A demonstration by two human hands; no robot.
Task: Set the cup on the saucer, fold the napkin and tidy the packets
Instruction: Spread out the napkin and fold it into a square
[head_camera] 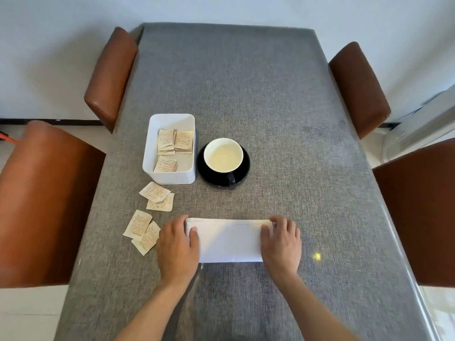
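You're mid napkin-fold: left hand (177, 244) & right hand (282, 242) lie flat on the ends of the napkin (230, 241), fingers released, pressing not gripping, near desk (246, 94) front edge. Cup (223, 155) sits on saucer (243, 172) already. Next, probably fold once more, then move 4 loose packets (154, 191) into the bin (150, 153).

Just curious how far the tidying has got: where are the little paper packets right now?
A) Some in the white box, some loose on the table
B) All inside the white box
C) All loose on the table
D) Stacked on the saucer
A: several packets lie in the white box, while four loose packets still sit on the table beside the left hand.
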